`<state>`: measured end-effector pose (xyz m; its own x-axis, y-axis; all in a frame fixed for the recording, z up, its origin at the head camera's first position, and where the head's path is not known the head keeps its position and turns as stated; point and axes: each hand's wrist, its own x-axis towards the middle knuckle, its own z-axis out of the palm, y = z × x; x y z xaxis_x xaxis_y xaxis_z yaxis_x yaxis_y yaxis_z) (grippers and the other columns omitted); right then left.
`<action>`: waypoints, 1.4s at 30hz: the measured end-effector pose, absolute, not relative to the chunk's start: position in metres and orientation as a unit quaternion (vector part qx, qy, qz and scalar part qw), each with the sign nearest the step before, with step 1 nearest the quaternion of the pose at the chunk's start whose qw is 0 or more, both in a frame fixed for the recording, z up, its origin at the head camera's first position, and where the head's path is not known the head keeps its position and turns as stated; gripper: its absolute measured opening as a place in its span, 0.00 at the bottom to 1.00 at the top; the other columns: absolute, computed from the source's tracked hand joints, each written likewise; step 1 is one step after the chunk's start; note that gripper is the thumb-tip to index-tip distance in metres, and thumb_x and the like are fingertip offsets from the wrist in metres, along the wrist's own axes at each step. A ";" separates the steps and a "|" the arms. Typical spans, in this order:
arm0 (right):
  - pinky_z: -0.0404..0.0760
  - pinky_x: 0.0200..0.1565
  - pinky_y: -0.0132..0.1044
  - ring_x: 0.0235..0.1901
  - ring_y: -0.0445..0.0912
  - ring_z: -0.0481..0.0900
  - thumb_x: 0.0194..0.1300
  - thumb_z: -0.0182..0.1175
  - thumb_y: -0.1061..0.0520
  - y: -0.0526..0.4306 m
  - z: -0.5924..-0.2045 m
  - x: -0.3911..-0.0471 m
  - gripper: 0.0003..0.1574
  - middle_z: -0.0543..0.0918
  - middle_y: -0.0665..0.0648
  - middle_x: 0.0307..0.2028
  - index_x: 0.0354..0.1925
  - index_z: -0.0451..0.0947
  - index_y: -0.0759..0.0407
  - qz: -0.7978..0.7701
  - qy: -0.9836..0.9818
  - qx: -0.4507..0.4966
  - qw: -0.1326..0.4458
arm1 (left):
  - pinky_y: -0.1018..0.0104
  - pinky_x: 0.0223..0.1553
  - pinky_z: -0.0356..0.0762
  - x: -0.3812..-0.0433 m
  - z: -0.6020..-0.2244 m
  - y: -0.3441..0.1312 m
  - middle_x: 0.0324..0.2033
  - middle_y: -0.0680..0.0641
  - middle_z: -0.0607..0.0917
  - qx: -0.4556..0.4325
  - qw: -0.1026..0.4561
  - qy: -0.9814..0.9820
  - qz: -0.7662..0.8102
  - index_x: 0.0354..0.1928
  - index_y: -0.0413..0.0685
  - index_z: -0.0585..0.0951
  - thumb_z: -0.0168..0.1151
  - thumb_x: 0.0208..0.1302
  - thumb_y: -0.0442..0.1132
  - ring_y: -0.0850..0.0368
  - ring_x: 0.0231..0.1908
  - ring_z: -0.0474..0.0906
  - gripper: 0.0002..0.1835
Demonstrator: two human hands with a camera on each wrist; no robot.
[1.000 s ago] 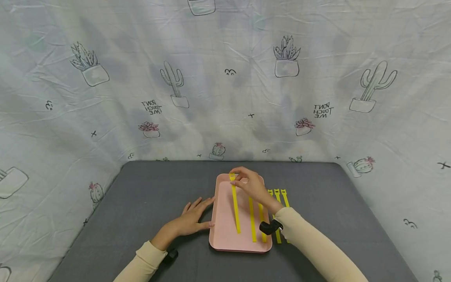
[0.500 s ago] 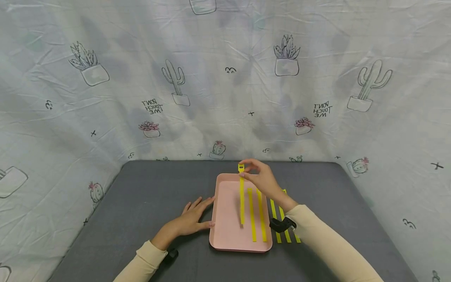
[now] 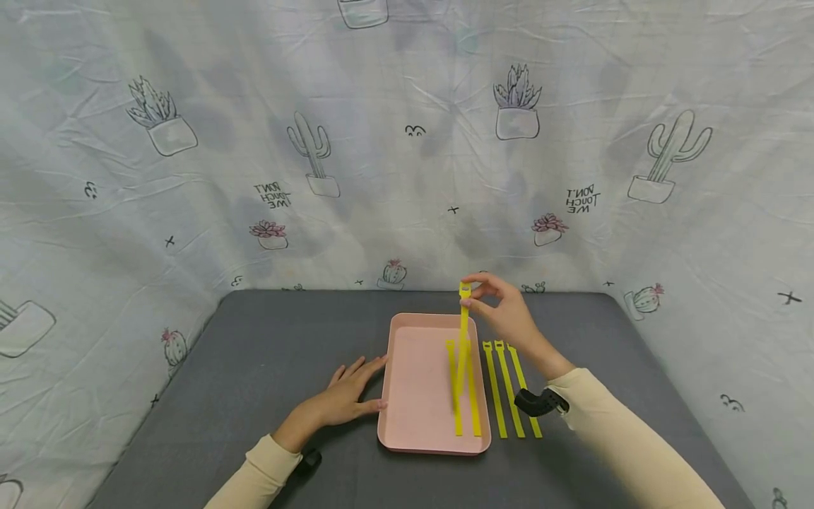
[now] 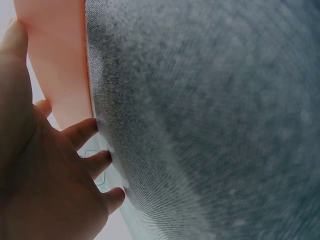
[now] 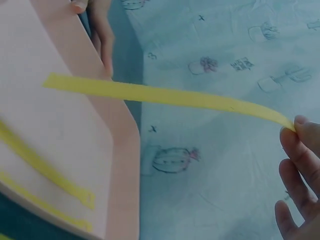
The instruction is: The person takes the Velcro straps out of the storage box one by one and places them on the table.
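My right hand pinches a yellow hook-and-loop cable tie by its slotted head. The strap hangs down over the right part of a pink tray, and in the right wrist view its tail reaches over the tray floor. Two more yellow cable ties lie lengthwise inside the tray, partly covered by the hanging one in the head view. My left hand rests at the tray's left side, fingers spread, with thumb and fingertips right at the rim. Its fingers are extended in the left wrist view.
Three yellow cable ties lie side by side on the grey tabletop, just right of the tray. Behind the table's far edge hangs a pale curtain printed with cacti.
My right hand has moved right and up in the head view, carrying the cable tie from mid-tray toward the tray's right side. The left hand has stayed in place.
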<state>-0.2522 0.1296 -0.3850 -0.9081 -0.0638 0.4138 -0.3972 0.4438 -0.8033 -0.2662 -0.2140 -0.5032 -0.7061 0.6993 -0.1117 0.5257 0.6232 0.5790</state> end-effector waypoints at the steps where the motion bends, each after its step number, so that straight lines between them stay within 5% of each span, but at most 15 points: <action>1: 0.69 0.63 0.61 0.51 0.53 0.80 0.63 0.68 0.58 0.133 -0.383 -0.250 0.24 0.85 0.60 0.35 0.57 0.79 0.55 0.508 -0.834 0.135 0.166 | 0.24 0.68 0.39 -0.266 -0.503 -0.214 0.77 0.46 0.57 0.346 0.165 0.885 0.263 0.79 0.59 0.52 0.59 0.66 0.62 0.33 0.77 0.46 0.45; 9: 0.71 0.56 0.50 0.45 0.36 0.78 0.64 0.67 0.57 0.161 -0.372 -0.237 0.23 0.85 0.58 0.34 0.57 0.79 0.56 0.503 -0.838 0.113 0.179 | 0.24 0.68 0.40 -0.261 -0.501 -0.212 0.77 0.45 0.58 0.343 0.168 0.886 0.262 0.79 0.58 0.51 0.59 0.67 0.61 0.33 0.77 0.45 0.45; 16: 0.74 0.46 0.30 0.42 0.34 0.80 0.64 0.67 0.55 0.184 -0.372 -0.224 0.23 0.85 0.46 0.33 0.58 0.79 0.52 0.490 -0.850 0.084 0.176 | 0.24 0.68 0.41 -0.258 -0.503 -0.212 0.77 0.45 0.59 0.338 0.165 0.890 0.258 0.79 0.59 0.52 0.58 0.67 0.61 0.34 0.77 0.47 0.44; 23: 0.68 0.30 0.35 0.36 0.33 0.76 0.65 0.67 0.56 0.205 -0.375 -0.208 0.24 0.86 0.50 0.34 0.59 0.78 0.54 0.474 -0.864 0.071 0.156 | 0.24 0.68 0.40 -0.253 -0.504 -0.210 0.77 0.45 0.59 0.332 0.167 0.890 0.264 0.79 0.59 0.52 0.59 0.67 0.61 0.34 0.77 0.46 0.44; 31: 0.75 0.41 0.30 0.39 0.33 0.81 0.67 0.65 0.49 0.233 -0.388 -0.190 0.24 0.88 0.50 0.35 0.60 0.77 0.50 0.433 -0.895 0.045 0.094 | 0.23 0.68 0.40 -0.250 -0.504 -0.210 0.77 0.45 0.59 0.332 0.166 0.890 0.263 0.79 0.59 0.51 0.58 0.67 0.62 0.33 0.77 0.46 0.45; 42: 0.81 0.42 0.32 0.36 0.35 0.83 0.68 0.64 0.50 0.265 -0.421 -0.183 0.24 0.87 0.50 0.35 0.59 0.76 0.56 0.452 -0.890 0.053 0.013 | 0.23 0.68 0.39 -0.245 -0.502 -0.210 0.77 0.45 0.59 0.333 0.166 0.889 0.267 0.79 0.60 0.51 0.57 0.67 0.62 0.33 0.77 0.45 0.44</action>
<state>-0.1825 0.2652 -0.4212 -0.9941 -0.0817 0.0710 -0.1055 0.5851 -0.8041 -0.2451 -0.2100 -0.5024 -0.7235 0.6801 -0.1185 0.5025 0.6365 0.5851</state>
